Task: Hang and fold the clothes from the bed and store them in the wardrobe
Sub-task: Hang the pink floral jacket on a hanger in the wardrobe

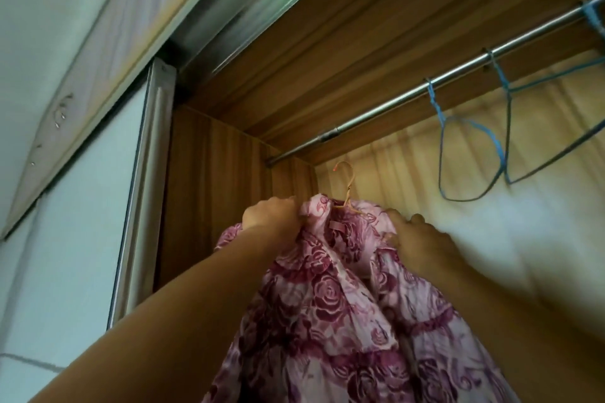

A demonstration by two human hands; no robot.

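My left hand (271, 214) is clamped on a bunch of fabric at the left shoulder of the pink rose-print dress (327, 304), close to the wardrobe's wooden side wall (212, 190). Because I am holding cloth and not the wire itself, I think the thin gold hanger (347, 180) could twist inside the neckline as I lift. Its hook stands free just under the left end of the metal rail (425, 88), not yet over it, and a turned hook would likely knock the rail and miss. The dress hangs heavy between my arms, inside the wardrobe opening. If one shoulder slides off the narrow wire, the whole thing could slump to one side or drop. My right hand (422, 239) has its fingers curled on the other shoulder. It is blurred, so I cannot judge how firm that hold is. Further right, two empty blue hangers (471, 154) dangle from the same rail. Drifting that way could tangle my hook with theirs, so I would keep left.
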